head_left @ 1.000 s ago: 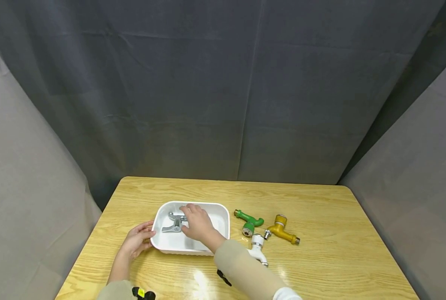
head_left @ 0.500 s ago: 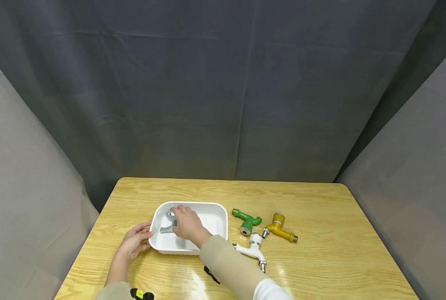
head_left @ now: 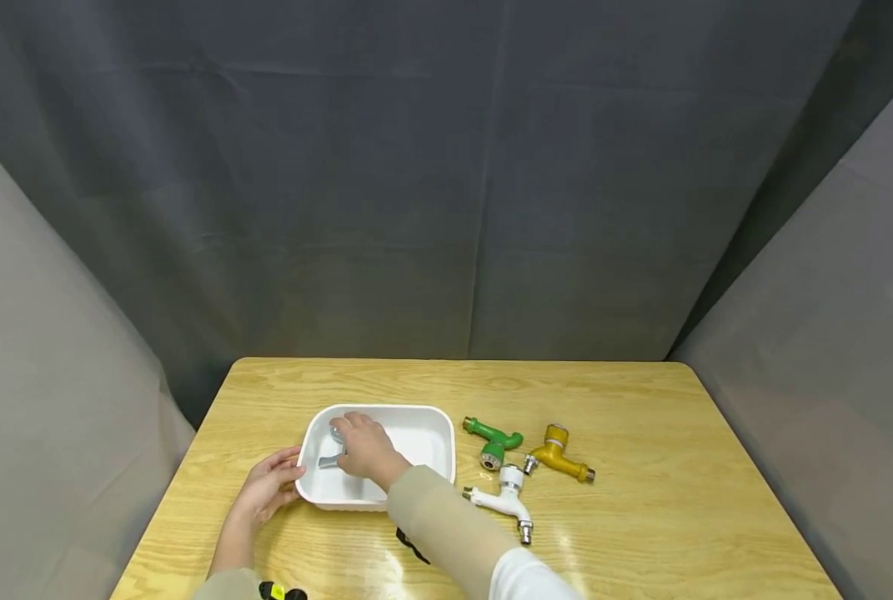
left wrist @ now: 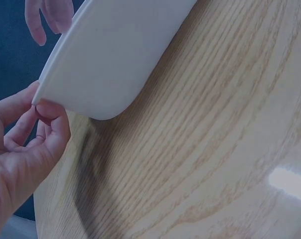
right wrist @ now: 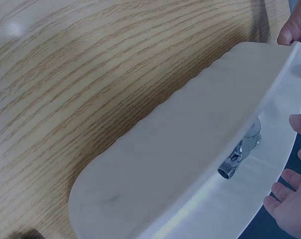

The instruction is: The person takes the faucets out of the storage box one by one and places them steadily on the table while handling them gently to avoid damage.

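Note:
A white tray (head_left: 393, 407) lies on the left part of the table, with a chrome faucet (head_left: 329, 461) inside toward its left end. At the tray's left end my left hand (head_left: 266, 485) pinches the rim between thumb and fingers, plain in the left wrist view. Over the faucet hovers my right hand (head_left: 367, 450), hiding most of it from the head view. The right wrist view shows the faucet's threaded end (right wrist: 226, 170) below the rim, while the right-hand fingers (right wrist: 281, 191) are loosely spread and apart from it.
Right of the tray lie a green faucet (head_left: 497, 437), a yellow faucet (head_left: 556, 456) and, closer to me, a white faucet (head_left: 506, 500). All rest on the wooden table (head_left: 679, 500). A dark curtain (head_left: 386, 208) hangs behind, with grey cloth at both sides.
My right hand has shifted left inside the tray, covering more of the chrome faucet. The white faucet shows fully as the right forearm moved off it. My left hand stays on the rim.

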A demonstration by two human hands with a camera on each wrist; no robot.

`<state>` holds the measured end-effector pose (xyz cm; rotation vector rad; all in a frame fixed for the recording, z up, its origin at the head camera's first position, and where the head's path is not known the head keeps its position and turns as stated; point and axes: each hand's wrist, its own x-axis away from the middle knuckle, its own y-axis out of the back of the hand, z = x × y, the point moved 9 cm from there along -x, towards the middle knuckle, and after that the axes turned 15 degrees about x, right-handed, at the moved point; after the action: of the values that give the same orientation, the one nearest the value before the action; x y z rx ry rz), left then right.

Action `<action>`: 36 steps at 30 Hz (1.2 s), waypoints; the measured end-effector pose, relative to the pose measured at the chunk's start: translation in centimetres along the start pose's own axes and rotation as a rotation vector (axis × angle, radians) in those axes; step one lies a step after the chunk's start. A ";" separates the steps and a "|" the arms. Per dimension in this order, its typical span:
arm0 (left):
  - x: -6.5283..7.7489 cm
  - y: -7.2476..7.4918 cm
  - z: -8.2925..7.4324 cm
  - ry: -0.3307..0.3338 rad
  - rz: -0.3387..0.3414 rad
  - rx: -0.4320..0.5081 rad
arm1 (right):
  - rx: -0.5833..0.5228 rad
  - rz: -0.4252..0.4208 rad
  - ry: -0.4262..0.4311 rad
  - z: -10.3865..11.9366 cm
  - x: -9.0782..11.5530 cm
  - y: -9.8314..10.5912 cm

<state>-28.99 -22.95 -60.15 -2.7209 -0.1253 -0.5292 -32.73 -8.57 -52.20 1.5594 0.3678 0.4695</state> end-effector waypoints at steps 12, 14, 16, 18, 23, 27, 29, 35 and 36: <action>-0.2 0.0 0.0 0.002 0.013 0.009 | 0.044 0.027 -0.013 0.5 -0.4 -1.0; -0.2 0.0 0.0 -0.002 0.006 0.013 | 0.050 0.033 -0.013 0.5 -0.5 -1.2; -0.2 0.1 0.0 -0.004 -0.002 0.014 | 0.052 0.034 -0.007 0.4 -0.5 -1.4; -0.2 0.2 0.1 -0.004 -0.006 0.012 | 0.046 0.037 -0.002 0.4 -0.5 -1.4; -0.1 0.2 0.2 -0.004 -0.002 0.016 | 0.030 0.035 0.007 0.4 -0.4 -1.6; 0.0 0.2 0.1 -0.003 -0.001 0.021 | 0.030 0.032 0.008 0.4 -0.4 -1.9; 0.1 0.1 0.0 -0.005 0.008 0.026 | 0.034 0.039 0.009 0.3 -0.4 -2.1; 0.3 -0.1 -0.1 -0.011 0.020 0.031 | 0.037 0.066 0.011 0.3 -0.3 -2.8; 0.2 -0.1 -0.1 -0.009 0.019 0.028 | 0.034 0.070 0.013 0.3 -0.2 -2.8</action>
<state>-28.80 -22.84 -59.97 -2.6948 -0.1076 -0.5058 -32.59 -8.82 -55.05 1.6069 0.3333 0.5308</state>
